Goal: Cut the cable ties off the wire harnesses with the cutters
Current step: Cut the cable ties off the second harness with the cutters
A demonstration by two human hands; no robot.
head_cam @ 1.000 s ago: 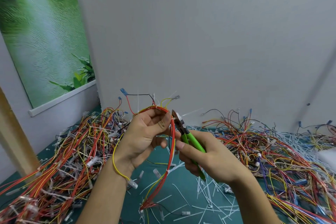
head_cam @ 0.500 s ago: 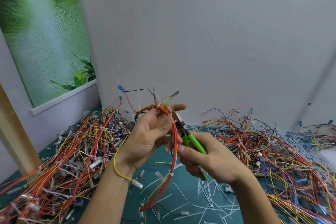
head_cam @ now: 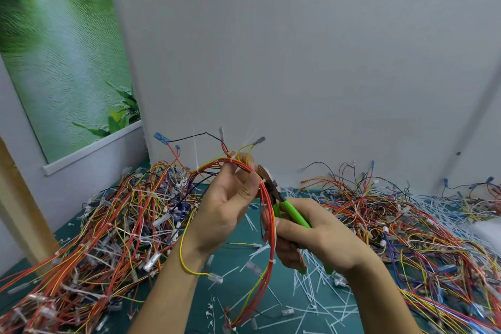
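We see the left hand (head_cam: 227,206) raised over the middle of the desk (head_cam: 282,283), palm turned toward us, its fingers and thumb curled round a wire harness (head_cam: 267,225) of red, orange and yellow wires. The bundle arches over the fingertips and then hangs straight down between the two hands, with its lower end resting on the teal surface near the bottom edge. One yellow wire (head_cam: 182,249) from it loops round the left wrist and ends in a clear connector (head_cam: 216,278).

The right hand (head_cam: 314,241) sits just beside the left one, lower and nearer to us. Its fingers are wrapped round the green handles of the cutters (head_cam: 288,210). The dark head of the tool points up and to the left and lies against the bundle just below the left fingertips, beside a white cable tie (head_cam: 262,182). We cannot tell whether the blades are apart or closed.

A second tie (head_cam: 272,261) circles the hanging part of the harness lower down, and a long white tail (head_cam: 195,153) stands upright from the arched part.

A deep pile of harnesses (head_cam: 108,225) covers the desk on the left, and another pile (head_cam: 406,230) spreads across the right. Between them, below the hands, cut white ties (head_cam: 314,295) lie scattered.

Behind stands a plain grey wall (head_cam: 298,62). A green water poster (head_cam: 59,49) hangs at the left, and a wooden post (head_cam: 19,198) leans at the left edge.
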